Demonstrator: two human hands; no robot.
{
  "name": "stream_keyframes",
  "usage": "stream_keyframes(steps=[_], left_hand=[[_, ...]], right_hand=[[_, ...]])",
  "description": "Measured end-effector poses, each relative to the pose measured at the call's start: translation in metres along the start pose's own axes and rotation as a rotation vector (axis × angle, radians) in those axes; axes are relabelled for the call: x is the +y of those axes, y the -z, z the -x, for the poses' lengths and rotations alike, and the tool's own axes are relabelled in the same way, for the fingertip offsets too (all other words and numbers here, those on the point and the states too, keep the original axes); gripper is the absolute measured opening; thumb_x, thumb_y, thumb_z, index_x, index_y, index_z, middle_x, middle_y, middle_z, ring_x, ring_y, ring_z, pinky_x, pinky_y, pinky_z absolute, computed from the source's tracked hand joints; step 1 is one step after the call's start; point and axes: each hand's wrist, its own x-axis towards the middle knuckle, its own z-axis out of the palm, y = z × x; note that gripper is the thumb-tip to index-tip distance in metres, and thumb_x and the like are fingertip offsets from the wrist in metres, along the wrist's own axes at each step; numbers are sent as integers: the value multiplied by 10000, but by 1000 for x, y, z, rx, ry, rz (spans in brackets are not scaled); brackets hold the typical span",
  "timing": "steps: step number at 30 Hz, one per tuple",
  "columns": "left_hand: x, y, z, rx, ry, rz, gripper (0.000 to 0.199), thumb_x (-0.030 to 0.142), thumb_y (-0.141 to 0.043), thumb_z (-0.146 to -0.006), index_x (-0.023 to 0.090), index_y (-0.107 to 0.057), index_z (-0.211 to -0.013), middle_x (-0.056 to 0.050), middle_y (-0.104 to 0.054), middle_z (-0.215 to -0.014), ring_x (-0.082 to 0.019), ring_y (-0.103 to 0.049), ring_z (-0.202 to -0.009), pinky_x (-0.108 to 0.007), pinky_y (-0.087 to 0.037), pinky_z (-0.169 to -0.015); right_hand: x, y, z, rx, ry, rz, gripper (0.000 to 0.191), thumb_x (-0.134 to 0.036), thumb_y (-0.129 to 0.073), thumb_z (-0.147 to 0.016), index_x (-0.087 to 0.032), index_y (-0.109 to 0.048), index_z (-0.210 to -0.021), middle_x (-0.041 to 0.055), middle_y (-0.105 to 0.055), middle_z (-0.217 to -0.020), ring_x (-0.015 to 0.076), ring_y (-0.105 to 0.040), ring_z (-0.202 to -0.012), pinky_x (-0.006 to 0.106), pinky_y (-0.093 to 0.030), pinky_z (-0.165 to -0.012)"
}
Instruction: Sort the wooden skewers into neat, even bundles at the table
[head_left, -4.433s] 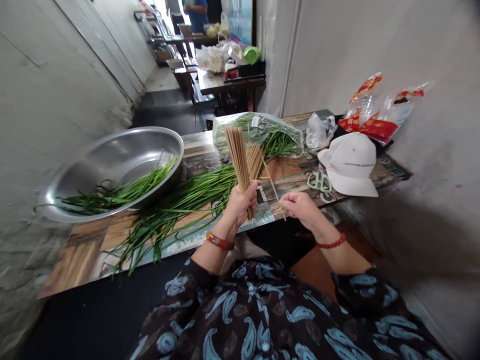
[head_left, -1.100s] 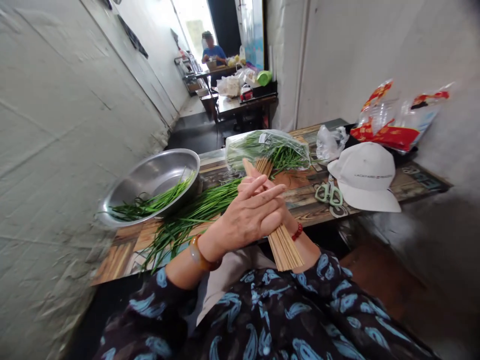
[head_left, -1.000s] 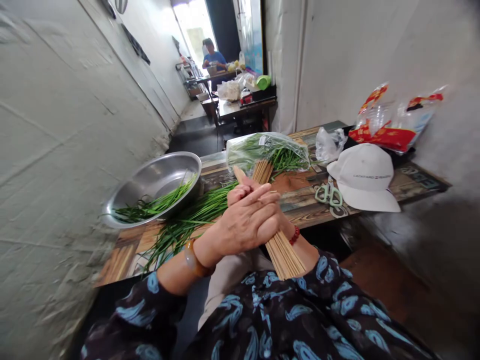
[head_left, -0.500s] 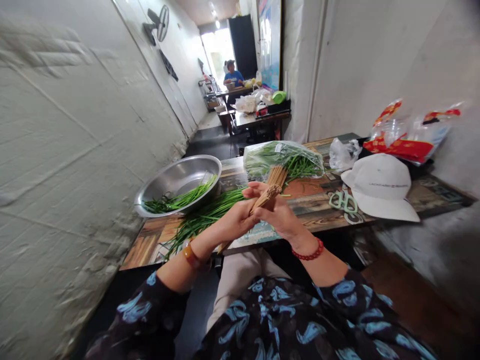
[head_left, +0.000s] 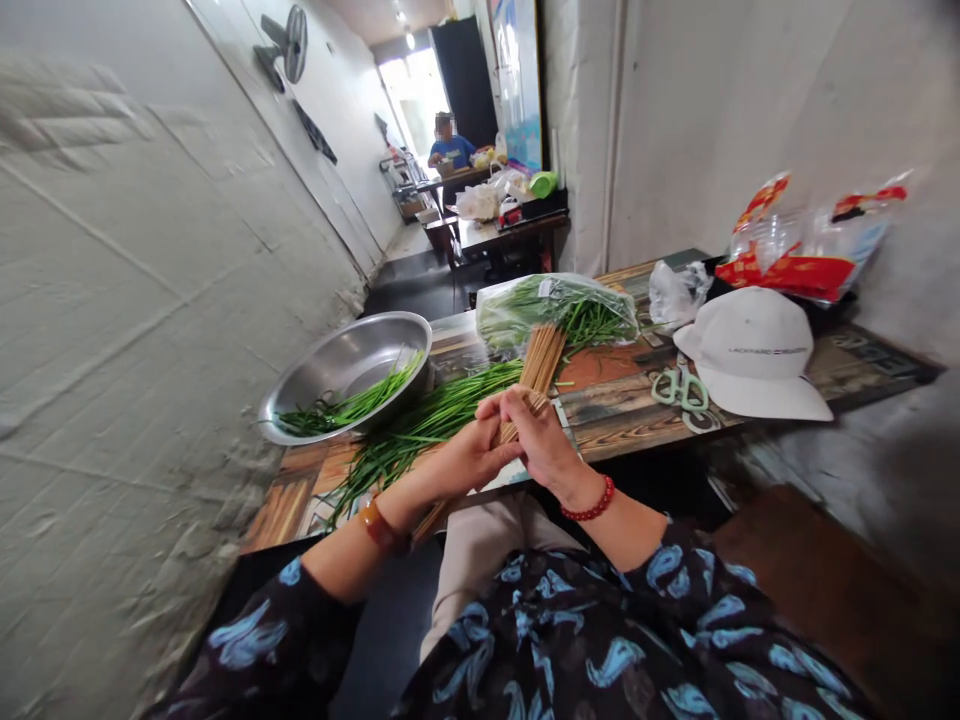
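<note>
Both hands are around a bundle of thin wooden skewers (head_left: 509, 432) above the table's near edge. My left hand (head_left: 476, 452) is closed around its shaft, and the lower ends stick out beneath my wrist (head_left: 429, 522). My right hand (head_left: 541, 440) wraps over the upper end, its fingers curled and hiding most of the tips. Just beyond my hands lies another sheaf of skewers (head_left: 545, 355) on the table. Long green chives (head_left: 427, 425) are spread to the left of my hands. More greens sit in a plastic bag (head_left: 517, 310) behind the skewers.
A steel basin (head_left: 352, 350) with some greens stands at the left. To the right are green-handled scissors (head_left: 681, 390), a white cap (head_left: 757, 350), a crumpled plastic bag (head_left: 677, 293) and a red-and-clear package (head_left: 795, 262). A person in blue (head_left: 451, 150) sits at a far table.
My right hand has closed over the upper end of the skewers, whose tips showed before. Both hands have come slightly lower and the view has shifted a little.
</note>
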Motion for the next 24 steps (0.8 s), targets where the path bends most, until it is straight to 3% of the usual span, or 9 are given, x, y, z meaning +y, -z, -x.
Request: stream_keyframes(steps=[3,6,11,14,17,21,24], left_hand=[[2,5,-2,-123,132,-29,387,550,-546,-896,171,-468,-901,73,-413,-603,-54,-365,-446,-181,-299,-388],[7,6,-5,-184,239,7,432,602,-550,-874,194,-412,-865,87,-406,-600,-43,-346,-405,-172,-286,-352],[12,4,-15,-270,265,0,441,611,-560,-865,196,-413,-842,66,-484,-562,-59,-405,-374,-179,-294,-357],[10,1,-21,-289,268,-57,422,599,-532,-888,196,-418,-834,60,-490,-506,-74,-421,-361,-184,-302,-361],[5,-3,-26,-259,262,-83,398,585,-518,-898,199,-429,-865,62,-483,-491,-89,-430,-352,-194,-313,-351],[1,-7,-31,-156,252,-142,341,516,-577,-880,193,-467,-881,73,-447,-517,-73,-388,-353,-190,-277,-332],[-1,-5,-31,-127,285,-145,327,501,-580,-875,192,-471,-891,84,-421,-517,-64,-347,-346,-187,-259,-314]], right_hand=[[-9,20,-5,-103,-70,-62,375,-601,-670,-802,-227,-650,-815,44,-723,-1027,186,-664,-945,327,-508,-864],[-24,41,-15,-79,20,-86,609,-774,-456,-830,-267,-681,-1082,47,-666,-1265,205,-597,-1195,359,-438,-1042],[-35,54,-18,-340,42,229,724,-749,-252,-912,-248,-673,-1222,47,-631,-1352,208,-488,-1357,395,-272,-1199],[-36,53,-14,-383,88,427,721,-706,-208,-943,-239,-666,-1245,52,-634,-1353,204,-506,-1341,398,-275,-1201],[-31,51,-14,-394,194,558,666,-666,-241,-963,-226,-700,-1164,67,-699,-1226,209,-587,-1235,396,-375,-1132],[-18,49,-17,-249,295,680,564,-550,-259,-1009,-203,-703,-1019,89,-719,-1020,194,-649,-1029,363,-472,-983],[-15,54,-17,-183,299,733,498,-519,-292,-1012,-193,-666,-1041,91,-699,-997,177,-646,-919,328,-498,-871]])
